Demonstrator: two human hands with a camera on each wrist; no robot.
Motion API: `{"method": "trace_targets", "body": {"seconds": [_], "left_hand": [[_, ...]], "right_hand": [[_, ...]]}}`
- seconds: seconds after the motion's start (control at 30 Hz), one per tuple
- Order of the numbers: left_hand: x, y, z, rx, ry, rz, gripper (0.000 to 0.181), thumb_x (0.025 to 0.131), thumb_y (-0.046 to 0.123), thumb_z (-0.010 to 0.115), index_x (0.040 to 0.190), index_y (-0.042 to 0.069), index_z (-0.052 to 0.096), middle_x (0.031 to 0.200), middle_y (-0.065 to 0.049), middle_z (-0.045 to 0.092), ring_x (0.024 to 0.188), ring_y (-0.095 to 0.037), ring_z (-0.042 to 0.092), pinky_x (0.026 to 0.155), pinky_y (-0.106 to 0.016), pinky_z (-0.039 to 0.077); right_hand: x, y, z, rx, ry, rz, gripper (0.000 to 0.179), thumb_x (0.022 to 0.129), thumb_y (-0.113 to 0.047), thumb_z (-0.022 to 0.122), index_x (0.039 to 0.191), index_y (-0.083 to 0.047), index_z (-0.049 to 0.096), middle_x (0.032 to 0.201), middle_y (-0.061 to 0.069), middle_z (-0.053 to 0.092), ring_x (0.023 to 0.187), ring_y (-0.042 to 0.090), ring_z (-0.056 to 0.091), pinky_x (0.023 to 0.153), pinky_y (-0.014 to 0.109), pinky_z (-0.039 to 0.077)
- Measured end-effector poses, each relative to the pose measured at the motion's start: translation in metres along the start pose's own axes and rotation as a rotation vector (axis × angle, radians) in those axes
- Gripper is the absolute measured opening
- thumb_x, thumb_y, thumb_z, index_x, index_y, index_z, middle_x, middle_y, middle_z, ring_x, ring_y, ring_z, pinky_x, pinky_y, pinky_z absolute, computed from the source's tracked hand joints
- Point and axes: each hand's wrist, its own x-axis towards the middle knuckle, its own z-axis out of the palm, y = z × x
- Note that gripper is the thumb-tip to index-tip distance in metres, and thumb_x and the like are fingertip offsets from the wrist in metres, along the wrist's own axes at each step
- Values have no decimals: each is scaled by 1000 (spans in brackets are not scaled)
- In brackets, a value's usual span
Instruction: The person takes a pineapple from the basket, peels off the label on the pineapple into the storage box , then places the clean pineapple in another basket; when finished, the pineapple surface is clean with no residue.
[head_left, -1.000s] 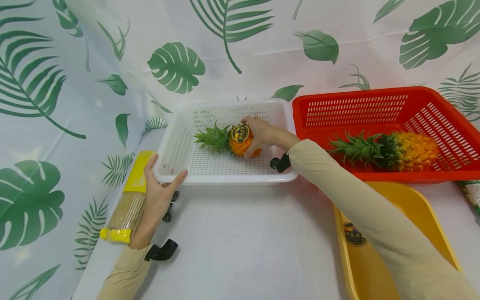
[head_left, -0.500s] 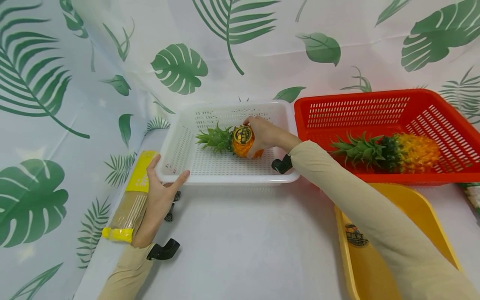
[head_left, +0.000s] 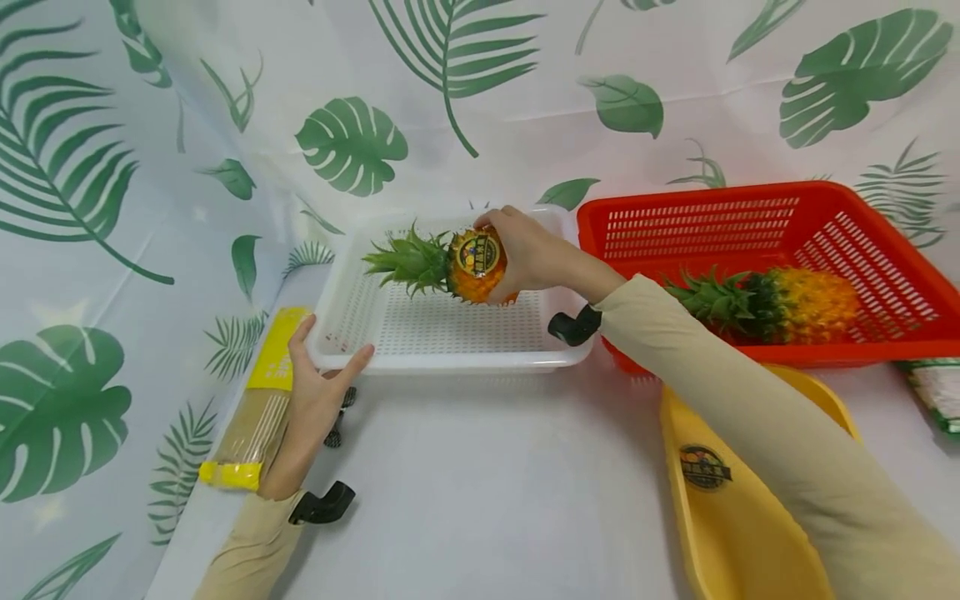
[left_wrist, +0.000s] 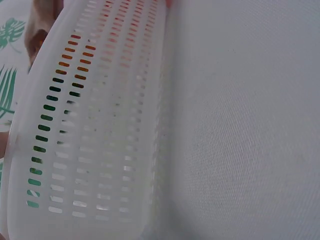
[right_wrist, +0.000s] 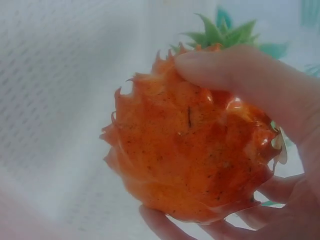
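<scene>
My right hand (head_left: 531, 254) grips an orange pineapple (head_left: 476, 265) round its base, its green crown pointing left. A round dark label is on its side. Raised above the floor of a white perforated basket (head_left: 450, 360), the fruit hangs within the rim. In the right wrist view, the thumb lies along the top of the pineapple (right_wrist: 190, 145) and the fingers reach under it. My left hand (head_left: 318, 400) holds the basket's near left corner, thumb on the front rim and fingers at the left side. The left wrist view shows the basket's slotted wall (left_wrist: 100, 125).
A red basket (head_left: 705, 204) at the right contains another pineapple (head_left: 787, 304). In front of it stands a yellow tub (head_left: 678, 500), partly behind my right sleeve. A yellow-and-clear packet (head_left: 258, 400) and a small black object (head_left: 337, 421) lie by my left hand. A green-and-white packet (head_left: 933, 387) is far right.
My right hand has lifted the pineapple from the basket's floor and shifted it slightly left. The left hand stays at the corner. The head view has shifted a little.
</scene>
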Motion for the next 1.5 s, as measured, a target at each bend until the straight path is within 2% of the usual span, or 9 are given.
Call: {"method": "trace_targets", "body": {"seconds": [0.13, 0.33, 0.5, 0.6, 0.73, 0.9, 1.1, 1.33, 1.5], "left_hand": [[0, 0, 1, -8, -2, -18, 94, 98, 14, 74, 165, 14, 8, 159, -16, 33, 135, -30, 47, 92, -17, 47], [-3, 0, 1, 23, 2, -39, 95, 98, 18, 75, 166, 16, 7, 161, -16, 31, 136, -29, 45, 90, -15, 46], [-4, 3, 1, 43, 7, -49, 96, 98, 22, 75, 166, 17, 8, 162, -16, 28, 134, -30, 44, 91, -18, 45], [-5, 3, 0, 73, 13, -64, 96, 98, 26, 75, 167, 19, 8, 168, -13, 19, 136, -30, 42, 91, -22, 44], [-4, 2, 1, 57, 18, -52, 94, 99, 18, 74, 167, 16, 9, 169, -13, 18, 137, -30, 42, 90, -20, 45], [-3, 0, 3, -14, 31, -11, 91, 97, -2, 68, 165, 9, 9, 162, -20, 29, 140, -32, 42, 90, -13, 45], [-2, 0, 4, -26, 33, 6, 91, 97, 5, 71, 164, 9, 9, 159, -20, 34, 141, -34, 44, 93, -15, 46], [-1, 0, 4, -31, 31, 20, 90, 98, 6, 72, 164, 10, 10, 158, -17, 36, 140, -31, 45, 94, -14, 46], [-2, -1, 4, -79, 25, 19, 91, 97, 4, 71, 164, 10, 10, 160, -15, 34, 143, -30, 43, 98, -15, 45]], "right_hand": [[-19, -16, -10, -2, 64, -99, 91, 75, -13, 93, 148, 3, 42, 140, 20, 49, 129, 33, 50, 103, 47, 54], [-57, -37, -21, -5, 161, -227, 88, 76, -18, 93, 147, 0, 45, 137, 17, 52, 126, 30, 52, 96, 46, 58], [-92, -48, -25, -6, 197, -284, 87, 74, -19, 94, 146, -4, 48, 135, 12, 54, 125, 26, 52, 93, 44, 59], [-112, -49, -22, 20, 188, -302, 87, 73, -15, 95, 146, -6, 49, 136, 10, 53, 126, 23, 51, 92, 42, 60], [-134, -45, -17, 36, 178, -301, 87, 71, -12, 97, 145, -8, 50, 135, 7, 54, 123, 20, 53, 90, 40, 60], [-155, -36, -10, 62, 162, -287, 86, 70, -11, 97, 143, -11, 52, 134, 4, 55, 121, 19, 54, 88, 39, 60], [-176, -23, 0, 128, 127, -283, 85, 70, -16, 97, 142, -12, 52, 133, 0, 58, 117, 17, 56, 88, 36, 60], [-196, -14, 11, 171, 27, -201, 86, 70, -19, 98, 143, -20, 52, 136, -4, 56, 119, 17, 55, 89, 33, 59], [-202, -5, 20, 199, -44, -150, 85, 72, -25, 98, 143, -23, 52, 136, -2, 54, 119, 20, 56, 90, 33, 59]]}}
